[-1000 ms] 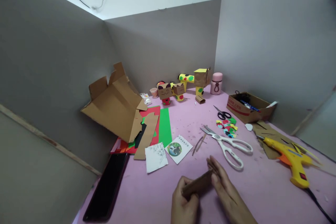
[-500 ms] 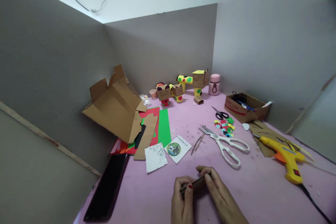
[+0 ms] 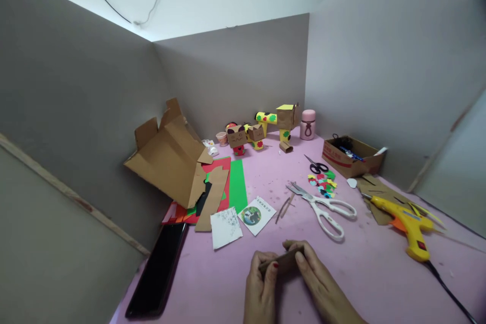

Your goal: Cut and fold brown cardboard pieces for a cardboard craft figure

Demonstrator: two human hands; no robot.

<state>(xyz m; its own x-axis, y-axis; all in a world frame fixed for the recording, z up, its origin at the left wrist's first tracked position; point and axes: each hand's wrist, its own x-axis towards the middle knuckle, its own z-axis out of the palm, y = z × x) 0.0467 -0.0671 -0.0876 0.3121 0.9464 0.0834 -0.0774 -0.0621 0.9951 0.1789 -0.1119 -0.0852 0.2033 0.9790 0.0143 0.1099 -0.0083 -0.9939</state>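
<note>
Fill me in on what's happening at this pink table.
A person holds a small brown cardboard piece between both hands, the left hand on its left end and the right hand on its right, low over the pink table. Beyond them lie white scissors, a yellow glue gun, coloured paper shapes, a folded cardboard box and little cardboard figures at the back.

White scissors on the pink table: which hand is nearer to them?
Right. The right hand lies just below the white scissors; the left hand is further left. Both hold a brown cardboard piece.
</note>
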